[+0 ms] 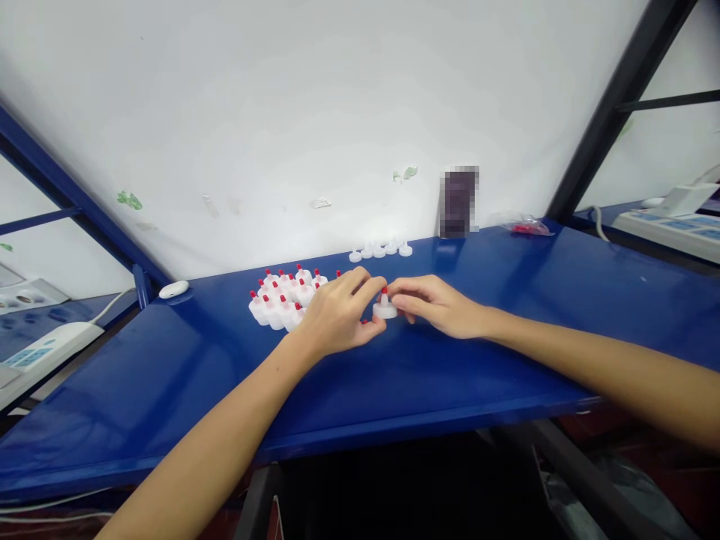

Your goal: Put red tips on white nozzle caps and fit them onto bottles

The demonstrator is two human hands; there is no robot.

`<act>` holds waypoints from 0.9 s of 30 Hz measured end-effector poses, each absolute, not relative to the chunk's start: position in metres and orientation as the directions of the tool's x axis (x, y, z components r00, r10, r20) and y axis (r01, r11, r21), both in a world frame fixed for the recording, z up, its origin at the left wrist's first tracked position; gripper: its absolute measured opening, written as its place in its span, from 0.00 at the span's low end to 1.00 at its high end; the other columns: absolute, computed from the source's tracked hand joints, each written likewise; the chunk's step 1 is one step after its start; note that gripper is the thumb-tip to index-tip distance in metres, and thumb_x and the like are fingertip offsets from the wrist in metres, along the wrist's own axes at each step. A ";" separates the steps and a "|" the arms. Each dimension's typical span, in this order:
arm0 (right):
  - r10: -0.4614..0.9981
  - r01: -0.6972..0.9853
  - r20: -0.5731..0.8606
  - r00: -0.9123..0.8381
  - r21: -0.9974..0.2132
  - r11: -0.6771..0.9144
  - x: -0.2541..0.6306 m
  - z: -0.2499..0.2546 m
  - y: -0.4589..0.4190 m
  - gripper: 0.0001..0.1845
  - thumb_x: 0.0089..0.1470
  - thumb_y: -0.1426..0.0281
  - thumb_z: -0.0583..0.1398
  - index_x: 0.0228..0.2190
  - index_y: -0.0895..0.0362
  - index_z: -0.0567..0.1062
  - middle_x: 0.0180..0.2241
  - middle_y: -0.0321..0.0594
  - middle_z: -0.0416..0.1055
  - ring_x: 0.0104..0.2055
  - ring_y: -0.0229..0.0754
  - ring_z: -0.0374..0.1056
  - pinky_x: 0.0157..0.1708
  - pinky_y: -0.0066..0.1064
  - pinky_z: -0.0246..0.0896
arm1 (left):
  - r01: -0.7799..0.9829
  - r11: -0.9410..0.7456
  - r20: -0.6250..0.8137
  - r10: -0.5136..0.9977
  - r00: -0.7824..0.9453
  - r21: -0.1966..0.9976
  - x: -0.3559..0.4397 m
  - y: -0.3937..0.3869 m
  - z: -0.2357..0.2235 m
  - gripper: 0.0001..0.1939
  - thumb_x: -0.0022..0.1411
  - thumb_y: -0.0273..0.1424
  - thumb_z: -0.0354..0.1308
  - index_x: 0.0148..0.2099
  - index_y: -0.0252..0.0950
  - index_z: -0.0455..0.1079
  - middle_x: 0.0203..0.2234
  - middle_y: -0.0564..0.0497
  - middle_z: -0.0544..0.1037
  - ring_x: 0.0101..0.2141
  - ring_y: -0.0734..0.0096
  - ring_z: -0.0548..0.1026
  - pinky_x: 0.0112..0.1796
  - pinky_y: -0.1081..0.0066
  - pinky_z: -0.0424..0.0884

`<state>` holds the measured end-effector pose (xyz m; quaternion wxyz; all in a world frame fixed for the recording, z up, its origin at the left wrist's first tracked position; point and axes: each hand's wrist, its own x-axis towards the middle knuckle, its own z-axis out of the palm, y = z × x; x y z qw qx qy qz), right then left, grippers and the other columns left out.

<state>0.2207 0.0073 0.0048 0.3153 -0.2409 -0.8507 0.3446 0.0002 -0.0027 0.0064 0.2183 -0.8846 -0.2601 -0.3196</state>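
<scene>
Between my two hands is a white nozzle cap (385,310) with a red tip, its wide round base down and its spout pointing up. My left hand (344,309) curls round it from the left, index finger by the red tip and thumb by the base. From the right, the fingers of my right hand (436,304) close on the same cap. A bit of red shows under my left palm; its kind is hidden. Beside my left hand stands a cluster of red-tipped white nozzle caps (275,311), partly covered by that hand.
Several white caps without red tips (379,252) line the wall at the back of the blue table (472,375). A blurred dark upright object (458,202) leans there too. Farther right lies a plastic bag with red pieces (527,227). A white oval case (174,289) sits at left.
</scene>
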 end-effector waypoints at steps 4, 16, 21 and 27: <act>0.723 0.136 0.368 -0.584 -0.834 0.535 0.210 0.004 0.010 0.14 0.62 0.60 0.57 0.33 0.58 0.72 0.26 0.34 0.69 0.26 0.35 0.64 0.29 0.29 0.61 | 0.601 -0.757 0.636 0.335 0.695 -0.258 -0.006 -0.004 0.016 0.19 0.62 0.28 0.52 0.56 0.36 0.66 0.38 0.47 0.75 0.33 0.68 0.72 0.34 0.68 0.67; 0.590 0.400 0.341 -0.732 -0.486 0.777 0.169 0.024 0.041 0.07 0.57 0.73 0.58 0.37 0.60 0.75 0.27 0.36 0.75 0.25 0.35 0.69 0.32 0.28 0.61 | 0.711 -0.702 0.834 0.413 0.367 0.034 -0.050 -0.003 0.057 0.12 0.57 0.28 0.46 0.35 0.37 0.71 0.22 0.57 0.77 0.22 0.71 0.72 0.40 0.60 0.62; 0.498 0.409 0.250 -0.830 -0.334 0.849 0.145 0.022 0.042 0.06 0.54 0.76 0.59 0.32 0.60 0.77 0.28 0.39 0.76 0.27 0.37 0.68 0.31 0.28 0.56 | 0.739 -0.673 0.838 0.411 0.358 0.014 -0.045 0.003 0.048 0.09 0.58 0.28 0.47 0.31 0.38 0.69 0.19 0.57 0.76 0.20 0.73 0.69 0.39 0.62 0.66; 0.546 0.478 0.386 -0.743 -0.264 0.838 0.142 0.015 0.039 0.08 0.59 0.75 0.55 0.35 0.60 0.74 0.29 0.40 0.75 0.28 0.38 0.66 0.30 0.29 0.53 | 0.728 -0.618 0.747 0.326 0.580 -0.296 -0.043 0.005 0.045 0.10 0.61 0.27 0.48 0.29 0.37 0.68 0.18 0.54 0.73 0.19 0.73 0.66 0.30 0.68 0.66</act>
